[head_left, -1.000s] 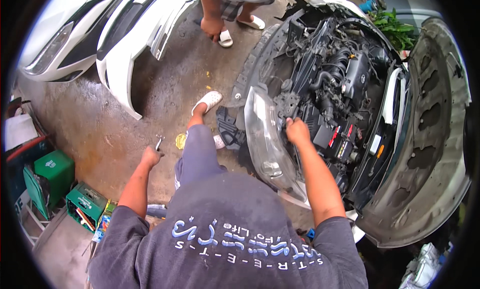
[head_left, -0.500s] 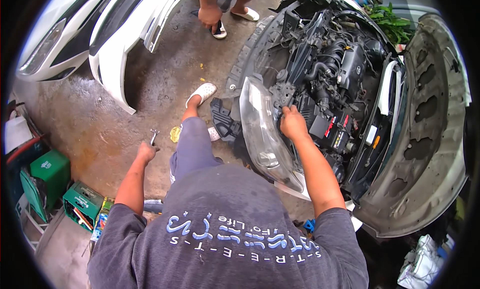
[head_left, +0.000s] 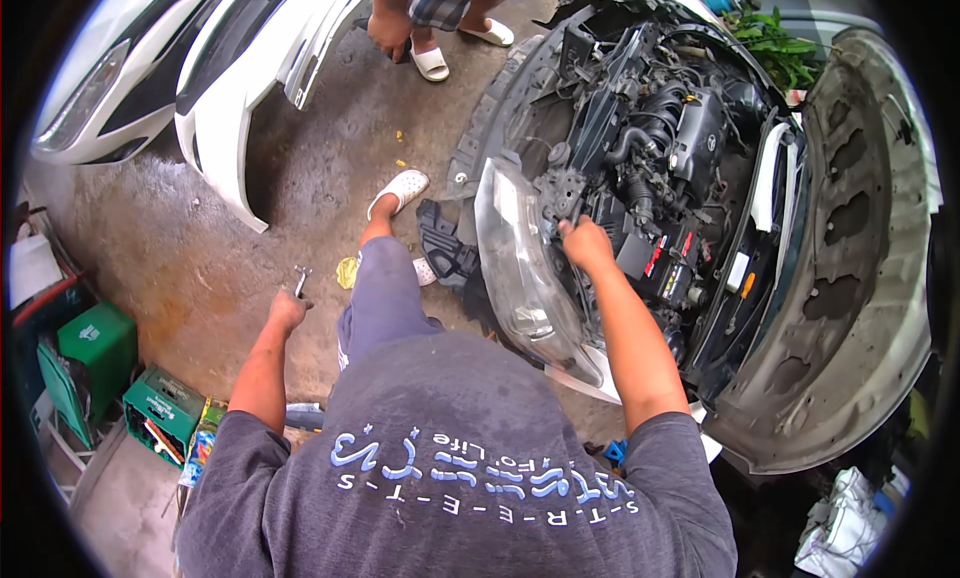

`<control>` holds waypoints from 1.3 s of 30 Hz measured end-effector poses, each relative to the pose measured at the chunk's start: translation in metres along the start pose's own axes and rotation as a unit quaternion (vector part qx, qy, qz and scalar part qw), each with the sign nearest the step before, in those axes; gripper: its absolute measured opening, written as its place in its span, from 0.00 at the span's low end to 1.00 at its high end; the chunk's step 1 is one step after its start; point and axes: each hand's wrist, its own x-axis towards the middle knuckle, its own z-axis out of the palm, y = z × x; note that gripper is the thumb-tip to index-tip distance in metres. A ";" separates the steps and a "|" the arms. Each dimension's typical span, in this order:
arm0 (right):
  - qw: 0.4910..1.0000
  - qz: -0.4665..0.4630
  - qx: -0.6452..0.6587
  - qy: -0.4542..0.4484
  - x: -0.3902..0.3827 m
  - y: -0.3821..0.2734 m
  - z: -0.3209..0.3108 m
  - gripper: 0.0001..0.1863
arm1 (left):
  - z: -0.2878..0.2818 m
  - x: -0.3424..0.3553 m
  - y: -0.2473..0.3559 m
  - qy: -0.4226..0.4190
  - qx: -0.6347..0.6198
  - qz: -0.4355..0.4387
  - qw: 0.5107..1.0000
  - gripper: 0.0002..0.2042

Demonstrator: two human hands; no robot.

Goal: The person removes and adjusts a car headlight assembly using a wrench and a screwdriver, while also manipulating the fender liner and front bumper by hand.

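Observation:
I stand at the front of a car with its bumper off and its engine bay (head_left: 660,148) exposed. My right hand (head_left: 583,242) reaches in behind the clear headlight (head_left: 520,268) and grips a part at the headlight's back edge. My left hand (head_left: 287,307) hangs out to my left over the concrete floor, closed around a small metal wrench (head_left: 300,278). My grey shirt and one leg in blue trousers fill the lower middle.
A white bumper (head_left: 230,88) lies on the floor at upper left. Another person in white sandals (head_left: 430,63) stands at the top. Green tool cases (head_left: 150,413) sit at lower left. The raised hood (head_left: 850,278) is at right. A black plastic piece (head_left: 445,253) lies by the headlight.
The view has shifted a little. My right hand has stayed behind the headlight, and my left hand has kept hold of the wrench out to the side.

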 end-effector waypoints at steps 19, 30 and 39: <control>0.996 -0.031 -0.048 0.075 -0.007 0.006 0.023 0.21 | 0.102 -0.023 0.282 -0.095 -0.024 0.453 0.886 0.32; 0.978 -0.135 -0.068 0.142 -0.029 -0.003 0.021 0.15 | 0.110 -0.013 0.271 -0.223 0.163 0.410 0.869 0.17; 0.983 -0.112 -0.130 0.068 -0.009 -0.003 0.009 0.16 | 0.022 0.059 -0.017 -0.062 0.199 -0.008 0.978 0.18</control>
